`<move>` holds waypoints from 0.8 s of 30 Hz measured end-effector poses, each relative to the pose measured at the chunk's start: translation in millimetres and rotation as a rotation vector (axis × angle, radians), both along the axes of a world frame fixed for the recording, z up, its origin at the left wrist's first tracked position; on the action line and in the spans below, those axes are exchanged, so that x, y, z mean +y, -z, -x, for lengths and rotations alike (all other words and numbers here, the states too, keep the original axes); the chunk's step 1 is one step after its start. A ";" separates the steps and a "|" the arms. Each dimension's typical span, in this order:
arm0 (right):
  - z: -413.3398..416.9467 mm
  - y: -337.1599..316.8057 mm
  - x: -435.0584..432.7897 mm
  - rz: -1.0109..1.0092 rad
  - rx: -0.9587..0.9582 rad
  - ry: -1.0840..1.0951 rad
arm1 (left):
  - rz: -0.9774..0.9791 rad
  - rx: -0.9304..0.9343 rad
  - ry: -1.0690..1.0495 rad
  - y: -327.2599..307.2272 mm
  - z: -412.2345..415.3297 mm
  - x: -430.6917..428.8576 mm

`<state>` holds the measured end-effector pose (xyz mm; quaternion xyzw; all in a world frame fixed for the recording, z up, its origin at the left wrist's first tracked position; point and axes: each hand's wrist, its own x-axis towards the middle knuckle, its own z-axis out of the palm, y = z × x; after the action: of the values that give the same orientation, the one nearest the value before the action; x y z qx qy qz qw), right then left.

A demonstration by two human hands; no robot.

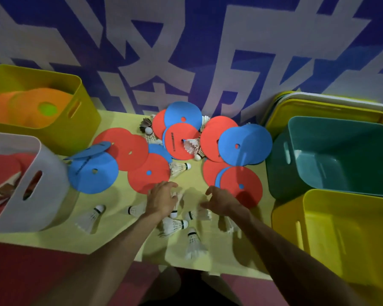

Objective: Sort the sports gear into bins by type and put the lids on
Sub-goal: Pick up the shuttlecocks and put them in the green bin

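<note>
Shuttlecocks (175,225) lie scattered over the near part of the pale yellow bench (117,202), white-feathered and mostly on their sides, and a few more sit among the flat discs farther back. Red discs (149,173) and blue discs (93,171), each pierced by a small hole, overlap in a loose heap across the middle of the bench. At the far left stands the far yellow bin (84,111), which holds orange discs (31,102). Nearer on the left, the white bin (44,191) holds more red ones. On the right the teal bin (281,173) stands open-topped, and just in front of it is the near yellow bin (318,228), also without a lid. Behind the teal bin lies a stack of lids (318,109), yellow and white, close to the blue banner (186,51) with large white characters that hangs behind the bench. The left hand (161,199) is palm down over a shuttlecock near the front middle, its fingers bent down beside the feathers. Whether its grip is clamped on that shuttlecock cannot be told. The right hand (219,199) hovers just beside it, at the near edge of a red disc, with the fingers loosely curled and spread and the grip holding nothing.
</note>
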<state>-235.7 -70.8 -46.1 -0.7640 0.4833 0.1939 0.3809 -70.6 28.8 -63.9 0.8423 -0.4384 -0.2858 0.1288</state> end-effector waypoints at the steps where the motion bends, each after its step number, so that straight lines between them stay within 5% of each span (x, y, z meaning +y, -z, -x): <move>1: -0.8 3.8 5.1 0.005 0.019 0.007 | -0.021 -0.049 0.047 1.9 -0.8 1.5; 14: -8.0 10.4 19.8 0.138 -0.163 0.266 | -0.061 -0.056 0.266 15.1 -9.8 -4.8; 24: -16.0 -43.5 -21.2 0.260 -0.394 0.317 | 0.240 0.152 -0.012 -37.1 -12.4 -42.9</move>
<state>-219.6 -92.0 -2.6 -0.7443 0.5341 -0.0840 0.3921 -58.2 -14.1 -26.8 0.7995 -0.4533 -0.2933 0.2632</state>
